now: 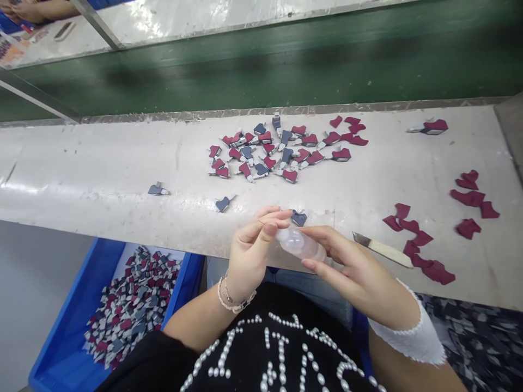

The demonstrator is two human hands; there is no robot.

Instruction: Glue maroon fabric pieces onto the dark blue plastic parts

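A small translucent plastic bottle [301,245] lies nearly sideways between my hands, just over the table's near edge. My right hand [355,267] is closed around its base end, thumb and fingers on either side. At the white cap end, my left hand [251,250] pinches with thumb and fingers, which partly hide the cap. Right behind the fingertips sits a small dark blue and grey piece [299,218]. Two similar pieces, one blue-grey [223,204] and another [157,189], lie farther left. To the right is a knife [384,251] with a pale handle.
Several red and blue pieces [261,155] cluster mid-table. Loose maroon patches [423,238] lie at right. A blue bin [65,321] full of such pieces stands below left; dark scraps [478,337] lie below right. Beyond runs a green belt [261,71]; another person's hands [28,11] show far left.
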